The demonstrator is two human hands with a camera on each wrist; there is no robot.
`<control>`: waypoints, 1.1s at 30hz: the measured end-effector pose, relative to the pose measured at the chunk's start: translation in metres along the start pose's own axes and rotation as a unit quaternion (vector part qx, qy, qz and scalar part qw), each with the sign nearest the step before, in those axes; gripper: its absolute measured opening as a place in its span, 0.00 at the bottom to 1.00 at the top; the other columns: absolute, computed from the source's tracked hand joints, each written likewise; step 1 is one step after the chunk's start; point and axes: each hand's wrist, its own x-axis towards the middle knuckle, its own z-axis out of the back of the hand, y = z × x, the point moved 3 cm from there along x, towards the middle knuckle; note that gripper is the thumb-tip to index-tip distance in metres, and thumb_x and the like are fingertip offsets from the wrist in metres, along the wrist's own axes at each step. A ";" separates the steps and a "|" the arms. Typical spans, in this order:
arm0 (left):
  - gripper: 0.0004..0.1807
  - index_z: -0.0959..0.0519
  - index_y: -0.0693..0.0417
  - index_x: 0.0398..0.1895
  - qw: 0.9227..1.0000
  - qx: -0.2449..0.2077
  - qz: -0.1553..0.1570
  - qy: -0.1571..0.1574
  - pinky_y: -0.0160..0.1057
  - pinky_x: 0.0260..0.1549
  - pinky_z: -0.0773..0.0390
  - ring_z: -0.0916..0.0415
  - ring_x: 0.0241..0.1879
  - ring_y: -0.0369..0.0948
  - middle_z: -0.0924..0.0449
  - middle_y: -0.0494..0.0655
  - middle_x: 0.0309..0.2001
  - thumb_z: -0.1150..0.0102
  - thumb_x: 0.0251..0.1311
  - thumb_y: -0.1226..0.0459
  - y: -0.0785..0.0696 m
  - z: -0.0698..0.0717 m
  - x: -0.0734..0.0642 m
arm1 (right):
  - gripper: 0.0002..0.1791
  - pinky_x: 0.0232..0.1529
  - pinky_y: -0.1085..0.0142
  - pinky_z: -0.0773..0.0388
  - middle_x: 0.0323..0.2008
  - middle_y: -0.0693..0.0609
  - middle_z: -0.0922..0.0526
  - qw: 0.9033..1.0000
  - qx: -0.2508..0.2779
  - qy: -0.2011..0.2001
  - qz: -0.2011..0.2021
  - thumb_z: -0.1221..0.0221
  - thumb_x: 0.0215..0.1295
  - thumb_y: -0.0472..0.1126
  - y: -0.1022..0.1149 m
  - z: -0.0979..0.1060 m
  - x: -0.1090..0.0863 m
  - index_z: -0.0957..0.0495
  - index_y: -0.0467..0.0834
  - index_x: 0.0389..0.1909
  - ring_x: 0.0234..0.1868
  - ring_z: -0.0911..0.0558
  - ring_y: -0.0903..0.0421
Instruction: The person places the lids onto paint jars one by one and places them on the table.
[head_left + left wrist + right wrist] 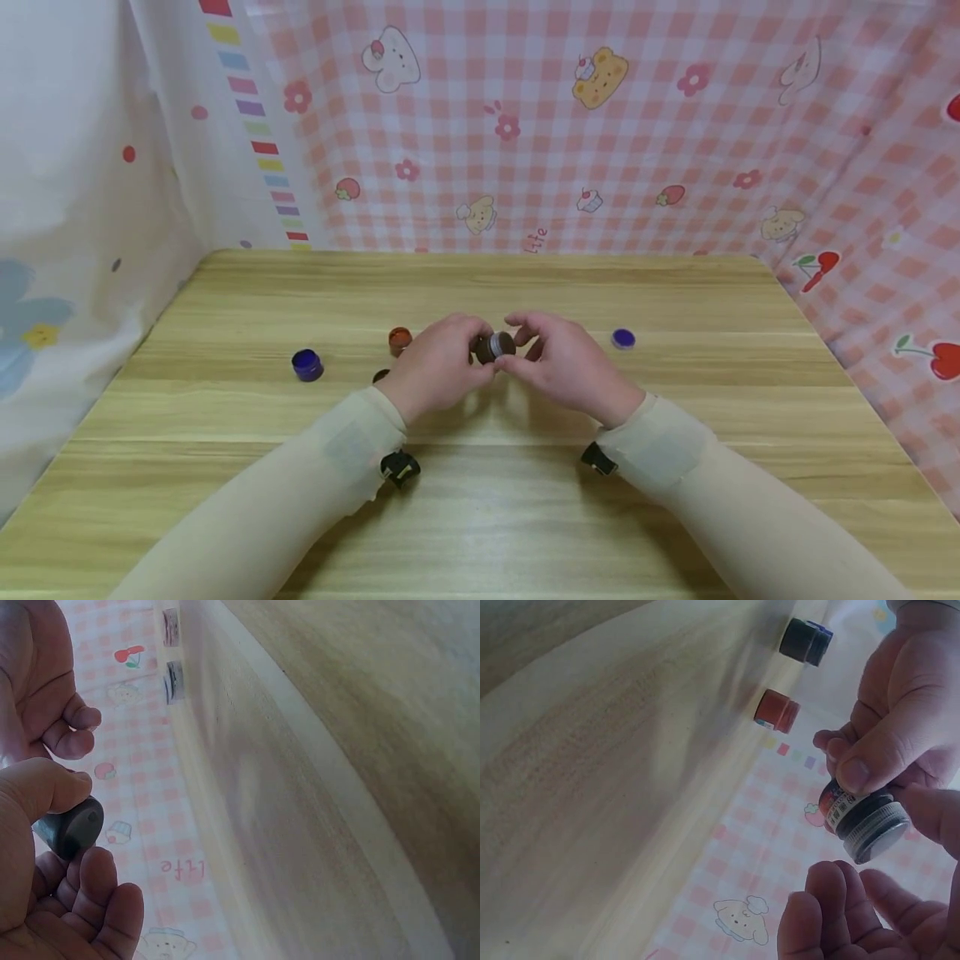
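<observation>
My left hand (442, 367) holds a small dark brown paint jar (847, 806) above the table, its thumb lying along the printed label. A ribbed, clear-looking lid (877, 832) sits on the jar's end and faces my right hand (566, 358). The right hand's fingers are loosely bent around the lid but apart from it. Its thumb is close to the lid's rim; whether they touch, I cannot tell. In the left wrist view the jar's dark rounded base (82, 825) shows between left thumb and fingers.
On the wooden table (495, 517), a purple-blue jar (306, 365) and an orange-red jar (400, 339) stand to the left. A dark round item (381, 376) is partly hidden by the left hand. A purple lid (623, 338) lies at right. Patterned cloth (525, 167) hangs behind.
</observation>
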 end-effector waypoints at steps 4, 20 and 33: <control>0.15 0.18 0.50 0.50 1.000 0.001 -0.001 -0.002 0.43 0.47 0.22 0.24 0.44 0.42 0.21 0.44 0.46 0.30 0.65 0.56 0.000 0.000 0.000 | 0.25 0.39 0.62 0.17 0.48 0.45 0.13 1.000 0.002 0.002 0.025 0.31 0.67 0.39 0.001 0.000 -0.002 0.21 0.39 0.64 0.39 0.15 0.54; 0.14 0.18 0.50 0.50 1.000 0.002 0.004 0.004 0.42 0.45 0.22 0.24 0.43 0.42 0.21 0.43 0.45 0.31 0.66 0.55 -0.001 0.000 -0.001 | 0.26 0.40 0.61 0.17 0.48 0.44 0.14 1.000 -0.022 -0.002 0.004 0.31 0.68 0.44 -0.002 0.002 -0.002 0.21 0.40 0.65 0.41 0.16 0.53; 0.14 0.18 0.49 0.50 1.000 0.003 0.004 0.004 0.41 0.44 0.23 0.25 0.42 0.42 0.22 0.43 0.44 0.31 0.66 0.55 -0.003 0.001 -0.001 | 0.20 0.43 0.58 0.18 0.47 0.44 0.14 0.999 -0.030 -0.010 0.008 0.31 0.69 0.43 -0.001 0.004 -0.004 0.17 0.42 0.59 0.43 0.17 0.51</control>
